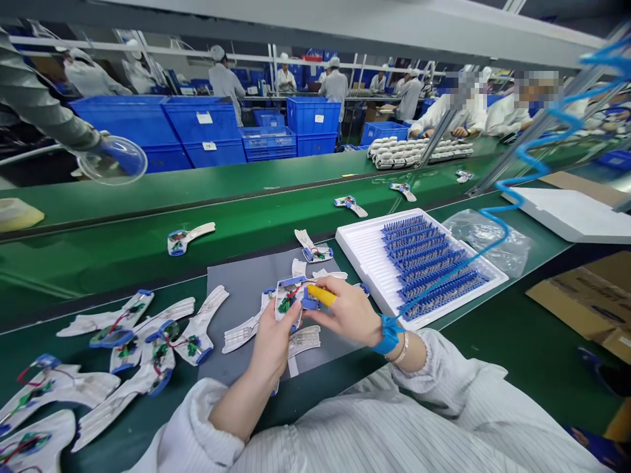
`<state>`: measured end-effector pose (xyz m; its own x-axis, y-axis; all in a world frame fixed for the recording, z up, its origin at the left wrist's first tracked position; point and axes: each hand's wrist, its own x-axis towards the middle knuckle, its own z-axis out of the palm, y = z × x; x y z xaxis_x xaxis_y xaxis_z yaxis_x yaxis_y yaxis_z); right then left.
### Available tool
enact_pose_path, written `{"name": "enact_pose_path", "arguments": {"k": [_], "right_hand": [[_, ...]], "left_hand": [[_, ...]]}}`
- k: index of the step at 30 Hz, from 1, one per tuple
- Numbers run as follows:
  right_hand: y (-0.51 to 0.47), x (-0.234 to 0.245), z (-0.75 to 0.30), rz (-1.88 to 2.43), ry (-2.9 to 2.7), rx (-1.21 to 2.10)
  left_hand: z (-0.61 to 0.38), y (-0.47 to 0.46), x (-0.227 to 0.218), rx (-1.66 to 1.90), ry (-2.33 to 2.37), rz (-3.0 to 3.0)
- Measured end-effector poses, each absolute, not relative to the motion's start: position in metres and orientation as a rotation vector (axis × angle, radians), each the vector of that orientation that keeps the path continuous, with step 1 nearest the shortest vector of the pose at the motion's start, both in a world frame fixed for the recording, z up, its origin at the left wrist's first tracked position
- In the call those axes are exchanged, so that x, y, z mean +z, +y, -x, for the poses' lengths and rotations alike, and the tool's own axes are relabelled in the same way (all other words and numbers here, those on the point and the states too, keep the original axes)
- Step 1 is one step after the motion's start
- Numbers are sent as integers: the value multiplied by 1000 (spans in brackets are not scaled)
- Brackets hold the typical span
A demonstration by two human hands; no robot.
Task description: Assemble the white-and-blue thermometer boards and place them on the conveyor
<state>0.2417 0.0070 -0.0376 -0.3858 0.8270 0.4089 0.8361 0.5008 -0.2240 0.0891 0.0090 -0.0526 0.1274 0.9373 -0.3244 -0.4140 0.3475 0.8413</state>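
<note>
**Far left:** A co-worker's gloved hand (116, 157) is seen holding a clear plastic dome (98, 167) above the green conveyor belt (148, 263).

**Near left:** Several white boards (197, 332) fitted with wires and small green parts are laid loose on the belt.

**Centre:** A gray mat (236, 289) is placed under further boards. The white board (288, 295) being handled is held over this mat.

**Hands:** The hands are together. The board is gripped at its edge by the left hand (270, 341). A yellow-handled tool (320, 295) is pinched by the right hand (345, 312), with its tip against a blue part of the board. A blue wrist strap (387, 334) is worn on the right wrist.

**Right:** A white tray (359, 240) is set beside the mat, with blue parts (424, 263) standing in rows. A plastic bag (488, 243) lies beyond it.

**Progress:** Wired boards are shown in quantity. The tray rows appear full, so most of that stock remains.
</note>
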Motion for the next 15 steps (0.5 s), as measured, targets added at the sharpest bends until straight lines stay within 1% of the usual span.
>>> {"name": "enact_pose_path", "arguments": {"k": [8,15], "right_hand": [[18,-37,-258,1189,-2615,-188],[19,-38,-247,1290,-2666,-279]], "left_hand": [[-94,9,-57,1051,1029,-573],[-99,11,-63,1088,1064,-519]]}}
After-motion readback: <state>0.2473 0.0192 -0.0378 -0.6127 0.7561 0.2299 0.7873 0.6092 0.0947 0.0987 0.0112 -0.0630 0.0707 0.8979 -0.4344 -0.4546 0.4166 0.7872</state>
